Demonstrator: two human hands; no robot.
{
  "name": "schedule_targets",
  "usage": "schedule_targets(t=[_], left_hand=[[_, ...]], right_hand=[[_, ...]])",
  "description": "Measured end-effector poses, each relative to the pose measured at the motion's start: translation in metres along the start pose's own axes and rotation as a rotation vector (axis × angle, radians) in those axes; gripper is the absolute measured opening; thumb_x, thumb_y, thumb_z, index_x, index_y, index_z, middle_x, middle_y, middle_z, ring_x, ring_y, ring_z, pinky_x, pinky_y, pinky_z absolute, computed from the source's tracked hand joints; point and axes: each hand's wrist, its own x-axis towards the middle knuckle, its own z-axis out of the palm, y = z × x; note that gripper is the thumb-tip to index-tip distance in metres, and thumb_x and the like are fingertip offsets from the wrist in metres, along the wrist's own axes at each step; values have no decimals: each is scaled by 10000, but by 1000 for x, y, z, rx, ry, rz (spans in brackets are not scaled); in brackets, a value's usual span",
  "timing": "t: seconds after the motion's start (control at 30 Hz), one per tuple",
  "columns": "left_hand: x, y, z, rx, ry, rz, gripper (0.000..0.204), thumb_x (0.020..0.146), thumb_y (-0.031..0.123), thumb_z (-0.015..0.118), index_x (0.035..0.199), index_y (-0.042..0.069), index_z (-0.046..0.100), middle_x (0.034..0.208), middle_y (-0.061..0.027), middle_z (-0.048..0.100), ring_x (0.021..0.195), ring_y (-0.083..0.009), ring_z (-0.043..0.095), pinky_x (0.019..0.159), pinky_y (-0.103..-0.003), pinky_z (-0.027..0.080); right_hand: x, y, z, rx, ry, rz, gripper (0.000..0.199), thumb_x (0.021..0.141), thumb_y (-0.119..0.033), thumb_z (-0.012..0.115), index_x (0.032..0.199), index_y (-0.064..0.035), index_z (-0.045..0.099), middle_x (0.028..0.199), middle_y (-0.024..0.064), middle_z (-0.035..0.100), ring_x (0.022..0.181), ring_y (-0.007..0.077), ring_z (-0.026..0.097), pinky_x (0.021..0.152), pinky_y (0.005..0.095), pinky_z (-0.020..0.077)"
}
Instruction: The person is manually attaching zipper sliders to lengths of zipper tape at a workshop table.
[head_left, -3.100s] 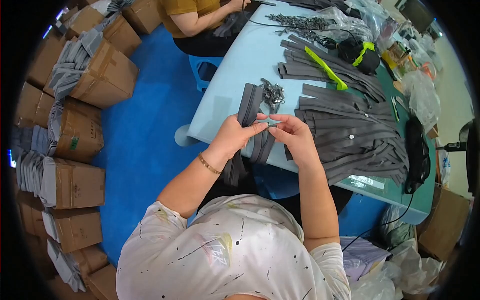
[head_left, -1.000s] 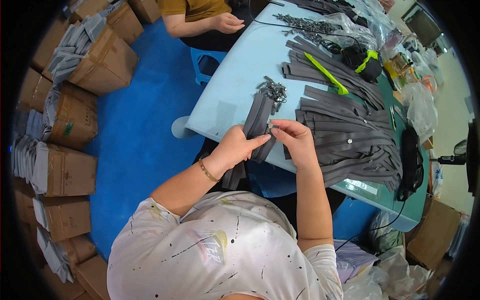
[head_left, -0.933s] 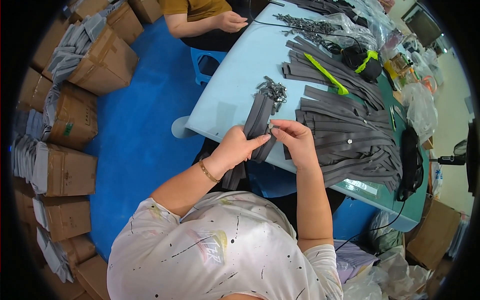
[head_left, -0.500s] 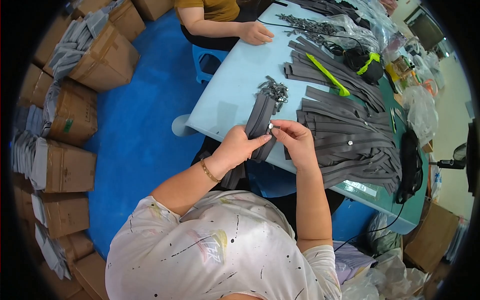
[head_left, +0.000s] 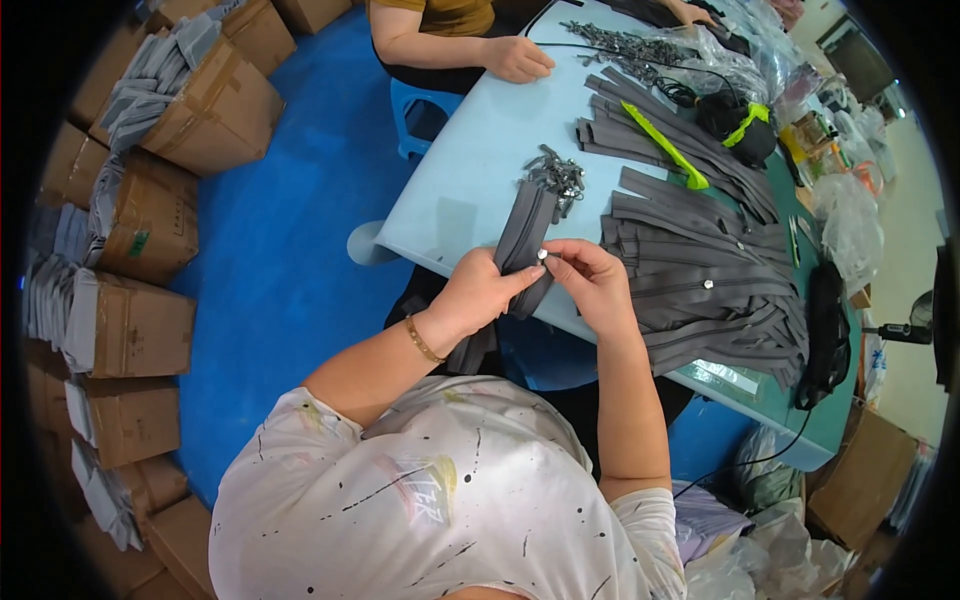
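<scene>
Co-worker's hand [head_left: 520,57] now farther onto table [head_left: 470,170]

Both hands meet over the near edge of the bench [head_left: 470,190], the left hand [head_left: 478,296] at nine o'clock of the right hand [head_left: 592,284]. A strip bundle [head_left: 524,230] runs between them toward twelve, ending at a heap of sliders [head_left: 556,176]. A strip pile [head_left: 700,290] lies at three; boxes [head_left: 140,240] stand at nine on the floor.
</scene>
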Motion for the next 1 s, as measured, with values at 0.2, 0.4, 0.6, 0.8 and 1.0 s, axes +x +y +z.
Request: schedule_targets(t=[0.2, 0.4, 0.6, 0.8, 1.0], left_hand=[[-4, 3, 2, 17, 33, 3, 218, 837, 226, 639, 802, 12, 616, 539, 10, 495, 428, -68, 431, 394, -234, 342], [-4, 2, 2, 132, 16, 38, 216, 853, 225, 617, 850, 8, 617, 551, 9, 501, 430, -72, 434, 401, -247, 347], [-5, 5, 1, 151, -20, 35, 206, 860, 192, 601, 888, -12, 611, 559, 5, 508, 459, -73, 439, 426, -256, 356], [-4, -3, 4, 81, 23, 104, 178, 856, 172, 602, 897, -2, 613, 565, 15, 502, 488, -57, 434, 430, -242, 346], [-5, -1, 2, 62, -8, 5, 164, 863, 165, 593, 908, 9, 614, 574, 20, 498, 478, -49, 429, 422, -230, 347]], right_hand=[[-1, -7, 2, -60, -10, -12, 173, 838, 0, 599, 1002, -26, 647, 788, -24, 606, 723, 30, 520, 643, 178, 421], [0, -6, 2, -28, 23, 39, 151, 817, -28, 638, 965, -13, 658, 831, -11, 627, 756, 47, 555, 661, 187, 441], [1, 2, 0, -41, 36, -62, 134, 795, -27, 659, 928, -15, 669, 823, 1, 597, 736, 61, 565, 654, 192, 448], [-1, -4, 3, -208, 0, -87, 148, 769, -40, 675, 914, -17, 669, 797, 13, 576, 670, 59, 533, 609, 189, 430], [-1, -4, 6, -279, 78, -108, 125, 771, -43, 660, 893, -18, 667, 783, 19, 567, 644, 61, 508, 584, 198, 431]])
